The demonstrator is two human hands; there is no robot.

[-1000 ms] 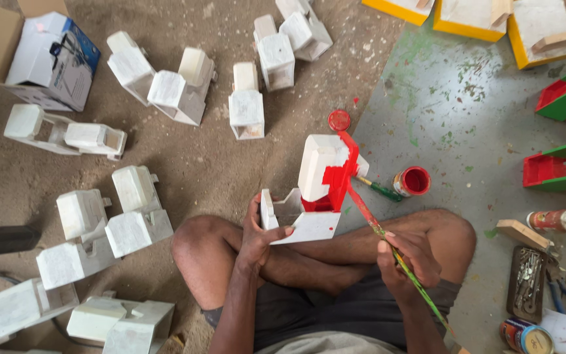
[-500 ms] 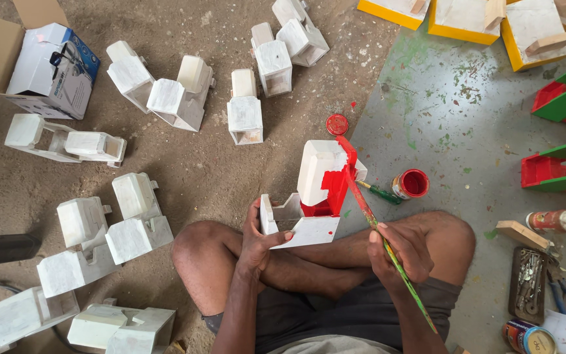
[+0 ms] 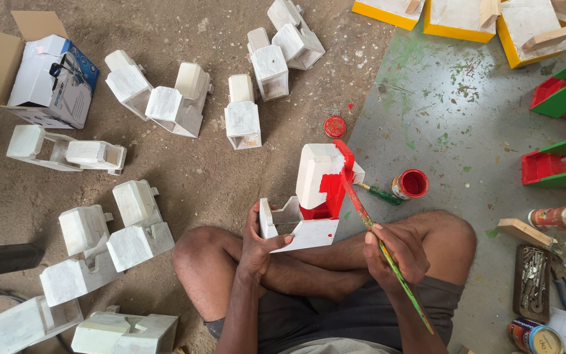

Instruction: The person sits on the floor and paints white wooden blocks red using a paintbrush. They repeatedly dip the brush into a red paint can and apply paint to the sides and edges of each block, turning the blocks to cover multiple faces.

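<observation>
A wide sandy floor (image 3: 185, 183) meets a grey painted slab (image 3: 453, 111), and white primed toy trucks (image 3: 165, 98) lie scattered over the sand, with yellow (image 3: 453, 19) and green-and-red finished pieces (image 3: 565, 157) along the slab's far edge. In the middle, above the crossed legs, stands the half-painted wooden truck (image 3: 316, 190), white with a red band down its cab (its long axis runs from the person's lap away toward the upper right).

The left hand (image 3: 260, 239) grips the truck's near white base, fingers curled under, thumb on top. The right hand (image 3: 394, 252) pinches the paintbrush (image 3: 378, 242) near mid-handle. The brush slants up and left from this hand, its red tip touching the cab's red edge, so the work surface lies up-left of the right hand, and the brush's axis crosses the truck's at a shallow angle.

An open red paint tin (image 3: 413, 184) sits just right of the truck, close to the right hand, and its red lid (image 3: 335, 126) lies beyond the cab.
</observation>
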